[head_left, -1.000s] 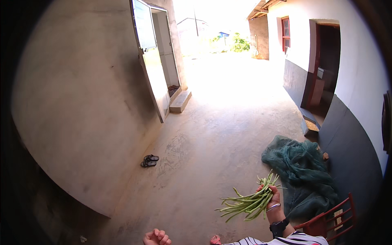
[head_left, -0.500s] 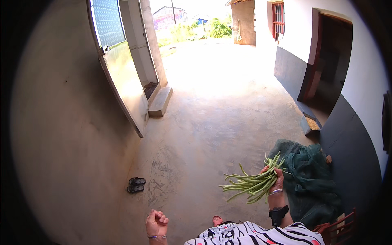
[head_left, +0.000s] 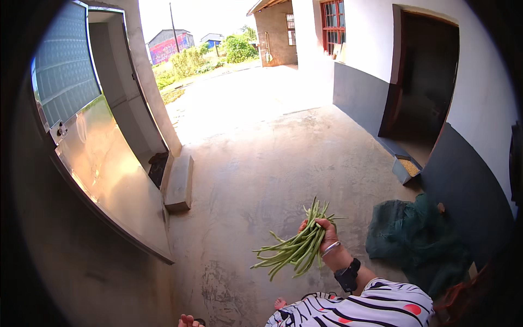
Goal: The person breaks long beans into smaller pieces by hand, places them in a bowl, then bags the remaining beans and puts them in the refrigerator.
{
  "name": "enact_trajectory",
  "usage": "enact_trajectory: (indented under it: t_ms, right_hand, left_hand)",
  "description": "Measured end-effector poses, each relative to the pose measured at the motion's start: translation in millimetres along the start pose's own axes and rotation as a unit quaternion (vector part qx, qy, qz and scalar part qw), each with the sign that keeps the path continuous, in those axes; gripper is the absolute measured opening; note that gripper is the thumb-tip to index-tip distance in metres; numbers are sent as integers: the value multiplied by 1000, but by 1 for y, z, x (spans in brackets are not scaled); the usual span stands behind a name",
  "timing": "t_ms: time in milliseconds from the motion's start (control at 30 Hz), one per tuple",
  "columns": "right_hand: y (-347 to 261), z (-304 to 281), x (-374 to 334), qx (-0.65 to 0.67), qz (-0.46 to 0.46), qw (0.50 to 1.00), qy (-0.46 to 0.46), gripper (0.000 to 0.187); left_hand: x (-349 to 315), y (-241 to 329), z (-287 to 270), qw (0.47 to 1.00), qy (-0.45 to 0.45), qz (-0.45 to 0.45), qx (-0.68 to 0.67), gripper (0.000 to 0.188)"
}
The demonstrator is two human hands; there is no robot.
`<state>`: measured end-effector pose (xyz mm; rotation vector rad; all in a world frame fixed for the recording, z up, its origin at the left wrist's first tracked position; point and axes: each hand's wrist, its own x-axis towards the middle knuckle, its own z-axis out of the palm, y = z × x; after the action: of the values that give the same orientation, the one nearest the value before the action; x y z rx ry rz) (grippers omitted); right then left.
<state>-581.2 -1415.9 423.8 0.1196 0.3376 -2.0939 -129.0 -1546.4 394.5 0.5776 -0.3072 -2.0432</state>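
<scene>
A bunch of long green beans (head_left: 297,246) is gripped near its upper end by my right hand (head_left: 326,231), the fingers wrapped around the stalks. The beans fan out to the left, with their shorter ends sticking up above the fist. A silver bangle and a black strapped device (head_left: 347,276) are on that wrist. At the bottom edge, only the fingers of my left hand (head_left: 188,321) show; they are curled in, with nothing visible in them.
An ajar metal door (head_left: 109,163) and a concrete step (head_left: 180,183) stand on the left. To the right are a heap of dark green netting (head_left: 408,234), a tub of yellow grain (head_left: 404,170) by a doorway, and a red chair (head_left: 460,297). Concrete floor (head_left: 256,163) runs toward bright daylight.
The view has moved forward and turned right, bringing the door and step closer. The beans now appear farther left and higher. My left hand has dropped mostly out of view.
</scene>
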Motion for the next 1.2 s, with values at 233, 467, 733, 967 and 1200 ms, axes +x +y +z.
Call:
enact_trajectory:
  t_ms: [233, 467, 733, 967, 1200]
  right_hand:
    - [-24, 58, 143, -27, -63, 998, -15, 27]
    - [-27, 105, 351, -94, -46, 994, 11, 27]
    - [63, 173, 604, -83, 76, 994, -2, 25]
    - [129, 215, 780, -65, 130, 989, -17, 29]
    - [124, 291, 914, -98, 84, 991, -44, 27]
  left_hand:
    - [225, -8, 94, 989, -96, -114, 19, 28]
    - [362, 12, 149, 999, 13, -37, -25, 22]
    - [515, 90, 168, 991, 106, 79, -11, 21]
    - [726, 153, 185, 996, -2, 83, -26, 23]
    - [882, 184, 277, 960, 43, 213, 176, 15]
